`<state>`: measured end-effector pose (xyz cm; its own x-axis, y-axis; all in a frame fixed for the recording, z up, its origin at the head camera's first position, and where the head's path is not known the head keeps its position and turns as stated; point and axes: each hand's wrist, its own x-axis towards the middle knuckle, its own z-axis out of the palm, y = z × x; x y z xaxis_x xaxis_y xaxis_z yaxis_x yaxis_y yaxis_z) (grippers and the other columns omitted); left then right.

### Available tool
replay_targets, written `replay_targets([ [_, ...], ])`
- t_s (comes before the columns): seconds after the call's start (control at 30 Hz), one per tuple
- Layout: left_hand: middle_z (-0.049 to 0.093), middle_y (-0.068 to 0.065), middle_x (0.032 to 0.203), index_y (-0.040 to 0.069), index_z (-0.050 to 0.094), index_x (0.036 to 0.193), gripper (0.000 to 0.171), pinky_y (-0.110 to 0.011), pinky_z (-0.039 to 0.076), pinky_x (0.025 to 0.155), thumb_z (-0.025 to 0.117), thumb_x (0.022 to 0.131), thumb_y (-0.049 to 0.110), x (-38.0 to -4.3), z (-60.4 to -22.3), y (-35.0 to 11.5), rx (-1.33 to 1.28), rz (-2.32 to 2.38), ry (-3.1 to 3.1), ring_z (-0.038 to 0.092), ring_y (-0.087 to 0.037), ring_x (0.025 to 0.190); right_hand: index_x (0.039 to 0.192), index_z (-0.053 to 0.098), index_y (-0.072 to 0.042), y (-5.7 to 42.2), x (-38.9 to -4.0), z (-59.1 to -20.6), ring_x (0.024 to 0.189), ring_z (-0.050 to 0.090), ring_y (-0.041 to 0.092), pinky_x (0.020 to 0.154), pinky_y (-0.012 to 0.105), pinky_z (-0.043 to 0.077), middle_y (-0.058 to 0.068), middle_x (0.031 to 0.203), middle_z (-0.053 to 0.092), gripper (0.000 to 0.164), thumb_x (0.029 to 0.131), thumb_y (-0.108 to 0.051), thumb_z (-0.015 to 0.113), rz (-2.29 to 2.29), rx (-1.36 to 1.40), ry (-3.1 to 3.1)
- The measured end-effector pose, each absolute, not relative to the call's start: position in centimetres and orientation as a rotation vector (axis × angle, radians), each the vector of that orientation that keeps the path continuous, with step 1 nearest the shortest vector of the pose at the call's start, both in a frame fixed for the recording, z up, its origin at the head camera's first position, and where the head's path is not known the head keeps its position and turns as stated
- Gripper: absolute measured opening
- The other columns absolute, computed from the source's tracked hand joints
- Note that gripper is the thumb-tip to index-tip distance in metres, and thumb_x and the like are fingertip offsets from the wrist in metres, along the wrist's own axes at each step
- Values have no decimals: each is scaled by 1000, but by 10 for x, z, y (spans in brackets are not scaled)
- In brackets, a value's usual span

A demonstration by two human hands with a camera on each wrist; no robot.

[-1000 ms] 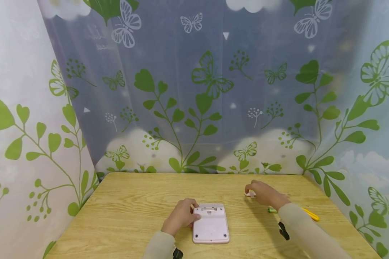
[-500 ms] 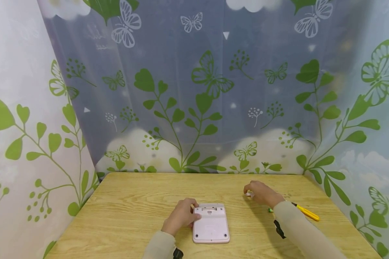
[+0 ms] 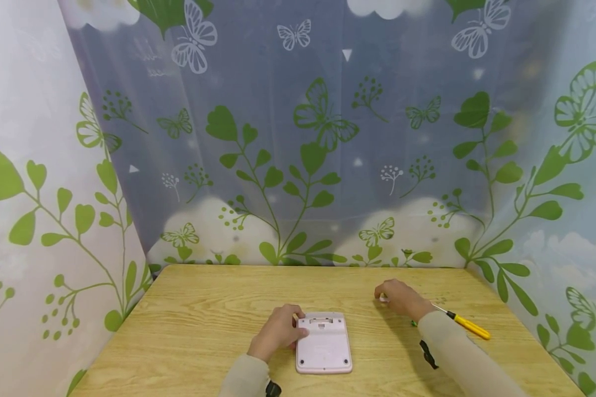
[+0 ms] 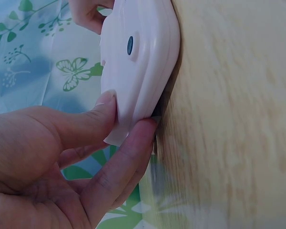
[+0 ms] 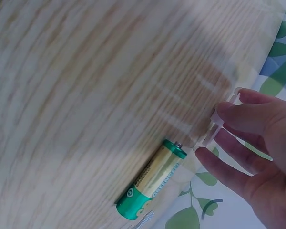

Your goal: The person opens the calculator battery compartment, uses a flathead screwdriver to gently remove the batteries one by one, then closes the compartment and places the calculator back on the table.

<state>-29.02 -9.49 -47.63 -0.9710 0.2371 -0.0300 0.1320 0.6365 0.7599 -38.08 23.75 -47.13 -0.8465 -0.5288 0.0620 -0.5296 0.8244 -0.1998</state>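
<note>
A pale pink calculator (image 3: 323, 350) lies back side up on the table, with an uncovered battery slot (image 3: 321, 320) near its far end. My left hand (image 3: 277, 331) pinches its left edge, thumb on the back and fingers under the rim in the left wrist view. Farther right, my right hand (image 3: 402, 298) holds a small pale pink plastic piece, likely the battery cover (image 5: 212, 133), between thumb and fingers close over the table. Beside that hand, a green and cream AA battery (image 5: 151, 179) lies on the wood, mostly hidden by the right sleeve in the head view.
A screwdriver with a yellow handle (image 3: 472, 326) lies right of the right forearm, its shaft partly behind the sleeve. Tiny bits (image 3: 442, 299) are scattered near its tip. Patterned curtains (image 3: 298, 165) enclose the wooden table (image 3: 203, 314) at the back and sides.
The right forearm has shifted slightly left, showing more of the screwdriver and covering more of the battery. In the right hand, the plastic piece has turned a little. My left hand stays put.
</note>
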Motion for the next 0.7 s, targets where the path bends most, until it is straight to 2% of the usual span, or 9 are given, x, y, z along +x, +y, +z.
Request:
replay_targets([
  [0.37,59,-10,84,0,68,114,26,-27,54,51,78,91,6,-289,-475,-94,296,1219,2745,60,-17,60,104,76,-6,236,-383,-473,96,71,31,80,42,60,12,104,75,18,91,6,71,354,821,-3020],
  [0.7,59,-10,83,-1,68,114,27,-26,54,50,78,90,5,-288,-473,-94,315,1215,2747,59,-16,59,93,74,-4,239,-380,-471,81,69,22,69,34,59,10,92,74,10,91,6,72,315,881,-3005],
])
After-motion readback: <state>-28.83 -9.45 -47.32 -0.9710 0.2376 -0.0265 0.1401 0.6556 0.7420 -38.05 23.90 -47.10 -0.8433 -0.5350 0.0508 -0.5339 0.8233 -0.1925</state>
